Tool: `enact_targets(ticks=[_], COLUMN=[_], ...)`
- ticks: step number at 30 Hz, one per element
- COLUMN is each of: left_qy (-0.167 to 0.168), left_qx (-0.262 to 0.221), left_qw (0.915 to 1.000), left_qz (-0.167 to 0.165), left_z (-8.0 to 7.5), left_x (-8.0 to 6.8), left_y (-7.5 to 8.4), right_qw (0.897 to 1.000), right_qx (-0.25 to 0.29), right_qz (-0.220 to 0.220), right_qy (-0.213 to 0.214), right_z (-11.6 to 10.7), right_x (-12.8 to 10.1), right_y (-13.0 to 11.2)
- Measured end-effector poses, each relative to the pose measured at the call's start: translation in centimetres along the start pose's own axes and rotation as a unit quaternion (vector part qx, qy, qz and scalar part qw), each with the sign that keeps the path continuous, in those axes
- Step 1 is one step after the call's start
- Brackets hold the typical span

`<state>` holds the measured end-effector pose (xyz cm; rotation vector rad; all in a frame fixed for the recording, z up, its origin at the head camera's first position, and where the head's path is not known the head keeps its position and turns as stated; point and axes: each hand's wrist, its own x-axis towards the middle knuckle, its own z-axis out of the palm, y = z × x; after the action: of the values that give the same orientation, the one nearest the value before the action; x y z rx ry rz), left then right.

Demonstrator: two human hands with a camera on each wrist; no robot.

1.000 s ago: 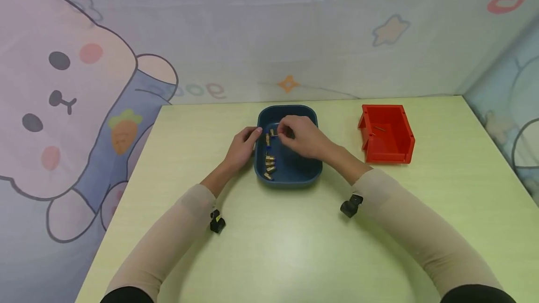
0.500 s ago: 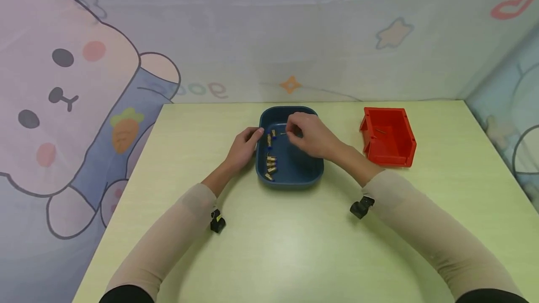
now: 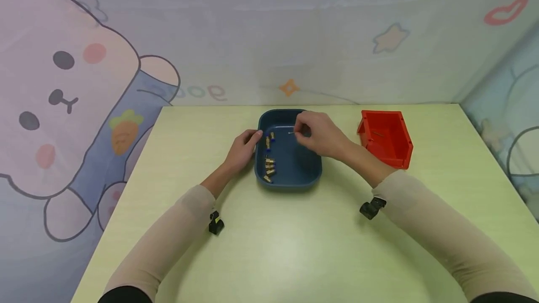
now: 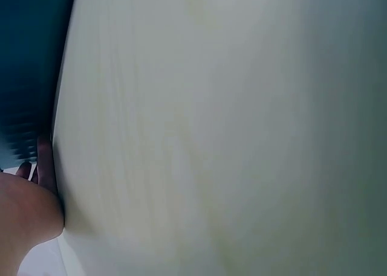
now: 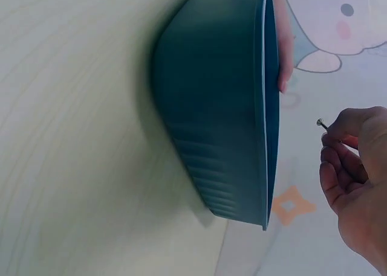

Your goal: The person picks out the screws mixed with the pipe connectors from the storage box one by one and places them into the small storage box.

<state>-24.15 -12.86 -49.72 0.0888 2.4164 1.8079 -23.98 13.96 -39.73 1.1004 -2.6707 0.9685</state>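
A dark blue plastic tray (image 3: 294, 172) stands on the table. Along its left side lie several small brass pieces (image 3: 270, 161), some with blue ends. My left hand (image 3: 244, 149) holds the tray at its left wall, thumb on the rim; in the left wrist view its fingers lie against the tray's outside. Above the tray, my right hand (image 3: 319, 132) pinches a small screw (image 5: 320, 122) between thumb and forefinger, the head pointing left in the head view. The right wrist view shows the hand raised past the tray's rim, its other fingers curled.
A red open-front bin (image 3: 396, 153) stands right of the tray, with a thin brass-coloured screw-like piece (image 3: 378, 134) inside. The pale table (image 3: 269, 247) reaches back to a printed cloth (image 3: 236, 36). Dark wrist cameras hang under both forearms.
My right hand has moved to the right with the screw, away from the brass pieces and toward the tray's right side. The left hand has stayed at the tray's left wall.
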Motion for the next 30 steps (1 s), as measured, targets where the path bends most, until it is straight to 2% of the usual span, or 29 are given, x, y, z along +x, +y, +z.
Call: enact_targets(ticks=[7, 20, 30], left_qy=[-0.001, -0.002, 0.002], left_qx=[0.002, -0.007, -0.006], left_qw=[1.0000, 1.0000, 1.0000], left_qz=[-0.002, -0.005, -0.002], left_z=[0.1, -0.1, 0.0], left_x=[-0.1, -0.2, 0.0], left_y=[0.0, 0.0, -0.2], right_qw=[0.999, 0.999, 0.997], right_qx=[0.012, 0.004, 0.006], right_qz=[0.033, 0.038, 0.066], right_qy=[0.008, 0.027, 0.046], right_z=[-0.8, -2.1, -3.1], right_x=[-0.8, -1.7, -2.5], right_y=[0.3, 0.8, 2.0])
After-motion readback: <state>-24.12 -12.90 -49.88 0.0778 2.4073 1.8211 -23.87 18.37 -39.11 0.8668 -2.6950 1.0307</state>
